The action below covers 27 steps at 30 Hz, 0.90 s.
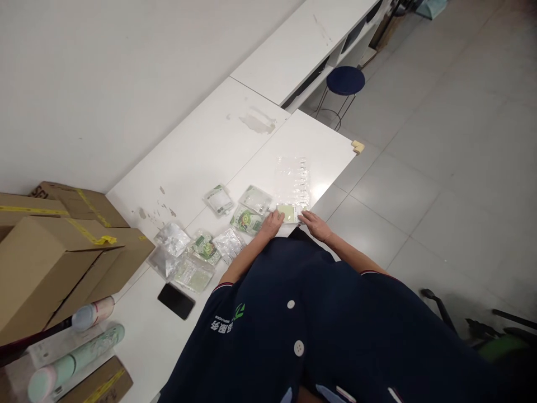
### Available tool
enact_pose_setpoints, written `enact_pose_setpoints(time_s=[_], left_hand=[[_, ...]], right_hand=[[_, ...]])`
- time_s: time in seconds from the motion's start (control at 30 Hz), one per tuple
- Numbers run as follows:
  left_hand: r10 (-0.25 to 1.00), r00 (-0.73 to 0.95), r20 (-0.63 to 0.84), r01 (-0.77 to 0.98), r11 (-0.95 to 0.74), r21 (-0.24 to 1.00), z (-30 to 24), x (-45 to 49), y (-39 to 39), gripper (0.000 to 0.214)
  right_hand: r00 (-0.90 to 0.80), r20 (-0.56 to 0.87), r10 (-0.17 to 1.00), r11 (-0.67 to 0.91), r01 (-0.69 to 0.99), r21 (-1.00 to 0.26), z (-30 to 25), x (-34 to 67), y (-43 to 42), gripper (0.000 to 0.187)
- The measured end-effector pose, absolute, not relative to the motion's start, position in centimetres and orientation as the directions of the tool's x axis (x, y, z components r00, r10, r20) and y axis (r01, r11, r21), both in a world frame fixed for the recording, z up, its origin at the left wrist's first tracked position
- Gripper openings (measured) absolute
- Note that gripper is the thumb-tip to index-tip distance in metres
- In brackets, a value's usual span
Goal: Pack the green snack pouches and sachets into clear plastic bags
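Near the front edge of the white table (pixel 247 168), a small flat green-and-white packet (pixel 288 214) lies between my hands. My left hand (pixel 272 223) is closed on its left end, with thumb and fingers at the edge. My right hand (pixel 316 225) grips the right end with bent fingers. Just beyond the packet, overlapping clear plastic bags (pixel 292 178) lie in a neat row with small dark marks along the right side. Beside my left hand are a green printed pouch (pixel 246 220) and a pale pouch (pixel 255 199).
Another pale pouch (pixel 218 200) lies farther left. Silver bags (pixel 172 240), a green printed pouch (pixel 205 247) and a phone (pixel 176 301) are nearer me. Cardboard boxes (pixel 50 263) and a mint bottle (pixel 75 361) stand at left. A blue stool (pixel 345 81) stands beyond the table.
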<state>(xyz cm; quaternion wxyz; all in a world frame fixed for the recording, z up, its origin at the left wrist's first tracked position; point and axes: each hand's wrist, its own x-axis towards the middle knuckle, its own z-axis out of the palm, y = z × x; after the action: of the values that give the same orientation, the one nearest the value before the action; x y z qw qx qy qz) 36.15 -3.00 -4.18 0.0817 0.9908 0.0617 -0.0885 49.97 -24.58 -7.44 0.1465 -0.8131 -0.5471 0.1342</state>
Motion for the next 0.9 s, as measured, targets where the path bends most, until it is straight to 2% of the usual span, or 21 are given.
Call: enact_pose_setpoints(time_s=[0.1,0.27,0.53,0.77,0.9], left_hand=[[0.169,0.956,-0.241,0.210,-0.965,0.156,-4.1,36.6,-3.0,0.024],[0.124,0.970,-0.208,0.174,-0.955,0.242,-4.6,36.1,-2.7,0.025],[0.087,0.985,-0.146,0.124,-0.953,0.275,-5.5,35.6,-2.3,0.029],[0.047,0.993,-0.110,0.080,-0.945,0.316,-5.0,35.5,-2.2,0.029],[0.111,0.994,-0.011,0.106,-0.912,0.396,-3.3,35.4,-2.3,0.023]], right_hand=[[0.385,-0.074,0.920,-0.389,0.871,-0.301,-6.7,49.8,-24.4,0.058],[0.434,-0.138,0.890,-0.455,0.850,-0.266,-5.8,49.1,-23.7,0.065],[0.437,-0.097,0.894,-0.441,0.825,-0.353,-7.3,49.1,-23.6,0.063],[0.487,-0.042,0.873,-0.445,0.756,-0.480,-7.9,49.8,-23.5,0.049],[0.510,-0.056,0.858,-0.458,0.712,-0.531,-5.9,51.3,-23.6,0.040]])
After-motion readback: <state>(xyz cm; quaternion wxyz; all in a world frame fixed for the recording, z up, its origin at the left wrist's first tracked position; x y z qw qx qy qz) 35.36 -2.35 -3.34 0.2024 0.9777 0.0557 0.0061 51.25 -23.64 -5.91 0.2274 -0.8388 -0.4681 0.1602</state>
